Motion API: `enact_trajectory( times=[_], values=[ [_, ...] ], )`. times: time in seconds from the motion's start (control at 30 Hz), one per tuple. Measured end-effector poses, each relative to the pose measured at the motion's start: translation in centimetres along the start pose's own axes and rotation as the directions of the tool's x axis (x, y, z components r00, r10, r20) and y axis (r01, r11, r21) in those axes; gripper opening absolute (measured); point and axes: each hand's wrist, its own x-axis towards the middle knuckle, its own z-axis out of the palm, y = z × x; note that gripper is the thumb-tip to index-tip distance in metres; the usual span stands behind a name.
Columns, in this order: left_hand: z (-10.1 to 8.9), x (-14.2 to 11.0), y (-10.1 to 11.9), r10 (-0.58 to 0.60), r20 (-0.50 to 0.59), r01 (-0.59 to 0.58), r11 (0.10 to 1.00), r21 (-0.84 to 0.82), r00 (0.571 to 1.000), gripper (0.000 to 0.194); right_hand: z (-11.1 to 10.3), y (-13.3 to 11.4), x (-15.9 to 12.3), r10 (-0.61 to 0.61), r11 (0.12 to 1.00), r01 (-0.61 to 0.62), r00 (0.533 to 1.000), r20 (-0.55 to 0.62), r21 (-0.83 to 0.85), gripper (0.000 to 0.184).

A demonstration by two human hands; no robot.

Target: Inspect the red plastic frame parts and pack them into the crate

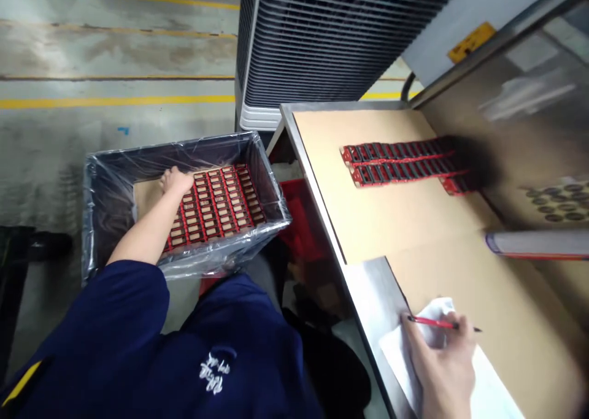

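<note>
My left hand reaches into a bin lined with clear plastic. Its fingers are curled at the upper left end of the rows of red-and-black slatted strips, over a cardboard sheet; what they grip, if anything, is hidden. At the lower right, my right hand is closed around a slim red pen with a dark tip. Beneath that hand a crumpled white sheet, paper or cloth, lies on the table. More slatted strips lie side by side farther up the table.
The cardboard-covered table has a metal edge along its left side. A large black louvered unit stands beyond it. A red container is under the table. A white tube-like object juts in at right, near several round items.
</note>
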Motion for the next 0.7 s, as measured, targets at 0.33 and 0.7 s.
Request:
enact_trajectory(
  times=[0.33,0.7],
  values=[
    [0.8,-19.1,9.0,0.710,0.136,-0.718,0.696,0.018,0.691,0.049,0.5,2.1,1.0,-0.141,0.990,0.139,0.988,0.070,0.033,0.095],
    [5.1,-46.6,25.0,0.981,-0.062,-0.892,-0.192,-0.410,-0.183,0.047,0.1,1.8,0.8,-0.141,0.989,0.136,0.986,0.090,0.058,0.111]
  ],
)
